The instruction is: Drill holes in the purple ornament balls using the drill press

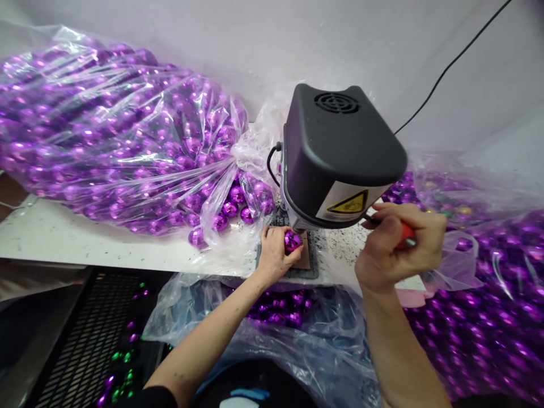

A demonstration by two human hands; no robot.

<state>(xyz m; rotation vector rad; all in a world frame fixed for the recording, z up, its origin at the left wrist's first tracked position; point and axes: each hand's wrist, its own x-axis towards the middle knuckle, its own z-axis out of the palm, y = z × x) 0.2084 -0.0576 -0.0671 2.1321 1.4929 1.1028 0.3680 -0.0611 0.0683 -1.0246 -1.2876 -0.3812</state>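
A shiny purple disco-style ball (292, 242) is gripped by my left hand (274, 249), thumb and fingers around it, right under the head of a black machine (340, 153). Below the ball lies a brown pad (302, 258) on the machine's dark base (313, 266). My right hand (402, 243) is wrapped round the red handle (407, 234) of a lever on the machine's right side. A yellow warning label (351, 203) shows on the machine's front. Where the ball meets the machine is partly hidden.
A large clear bag (127, 130) of purple balls lies on the white table (161, 249) at left, with several loose balls (238, 194) by its knot. An opened plastic bag (335, 334) hangs below the table edge. More purple balls (501, 317) fill the right side. A black crate (89, 334) stands lower left.
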